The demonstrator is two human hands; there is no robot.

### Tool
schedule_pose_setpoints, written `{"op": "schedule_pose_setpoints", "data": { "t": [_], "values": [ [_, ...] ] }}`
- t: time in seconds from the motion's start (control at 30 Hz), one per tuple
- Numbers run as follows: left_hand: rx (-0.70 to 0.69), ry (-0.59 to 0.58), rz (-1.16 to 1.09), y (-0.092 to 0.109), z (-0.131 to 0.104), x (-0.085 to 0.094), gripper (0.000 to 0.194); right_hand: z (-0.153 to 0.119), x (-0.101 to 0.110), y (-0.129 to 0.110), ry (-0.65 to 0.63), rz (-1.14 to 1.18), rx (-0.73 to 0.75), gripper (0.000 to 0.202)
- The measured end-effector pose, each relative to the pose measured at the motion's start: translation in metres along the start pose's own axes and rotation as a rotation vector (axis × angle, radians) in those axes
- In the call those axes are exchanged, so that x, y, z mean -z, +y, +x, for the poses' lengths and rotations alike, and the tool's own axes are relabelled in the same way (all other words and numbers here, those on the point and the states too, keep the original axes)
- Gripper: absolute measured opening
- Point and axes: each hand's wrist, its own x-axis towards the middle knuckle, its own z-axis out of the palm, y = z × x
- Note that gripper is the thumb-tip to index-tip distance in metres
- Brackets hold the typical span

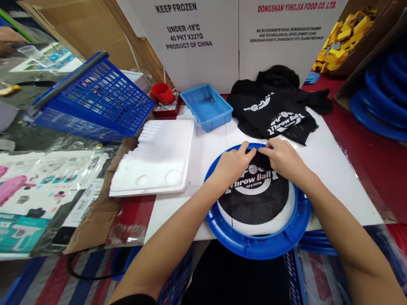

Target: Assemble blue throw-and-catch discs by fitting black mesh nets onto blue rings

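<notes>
A blue plastic ring (pixel 259 248) lies on the white board, its near side reaching past the board's edge. Inside it is a round black mesh net (pixel 257 207) printed "Throw Ball"; a crescent of white shows between the net and the ring's near side. At the ring's far rim, my left hand (pixel 234 163) pinches the net's upper edge. Close beside it on the right, my right hand (pixel 284 157) pinches the same edge, fingertips nearly touching those of the left. The fingers hide part of that edge. More black mesh nets (pixel 276 106) are heaped just beyond.
A light-blue tray (pixel 208 108), a white foam block (pixel 159 156) and a tilted blue basket (pixel 104 101) are to the left. A red cup (pixel 163 93) stands behind them. White cartons (pixel 203 63) wall the back. Blue rings (pixel 381 101) are stacked at right, near yellow pieces (pixel 345 36).
</notes>
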Motion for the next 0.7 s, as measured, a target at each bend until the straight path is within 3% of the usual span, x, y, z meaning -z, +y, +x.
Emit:
{"op": "schedule_pose_setpoints", "data": {
  "t": [0.2, 0.3, 0.4, 0.47, 0.53, 0.6, 0.7],
  "values": [
    [0.053, 0.037, -0.030, -0.008, 0.000, 0.001, 0.039, 0.002, -0.007, 0.003, 0.016, 0.090, -0.038, 0.040],
    [0.053, 0.122, 0.005, -0.015, -0.005, 0.014, 0.038, 0.003, -0.014, 0.007, 0.062, 0.279, -0.073, 0.036],
    [-0.012, 0.180, -0.015, -0.007, -0.024, 0.033, 0.033, 0.004, -0.020, 0.012, 0.127, 0.466, -0.103, 0.031],
    [-0.140, 0.098, -0.137, 0.010, -0.046, 0.042, 0.023, 0.004, -0.021, 0.015, 0.162, 0.532, -0.117, 0.030],
    [-0.287, -0.056, -0.250, 0.031, -0.072, 0.044, 0.024, 0.004, -0.022, 0.016, 0.174, 0.562, -0.117, 0.029],
    [-0.336, -0.171, -0.255, 0.051, -0.095, 0.040, 0.026, 0.004, -0.022, 0.016, 0.176, 0.569, -0.112, 0.027],
    [-0.336, -0.204, -0.239, 0.069, -0.117, 0.030, 0.020, 0.006, -0.025, 0.019, 0.192, 0.563, -0.121, 0.029]
  ]
}}
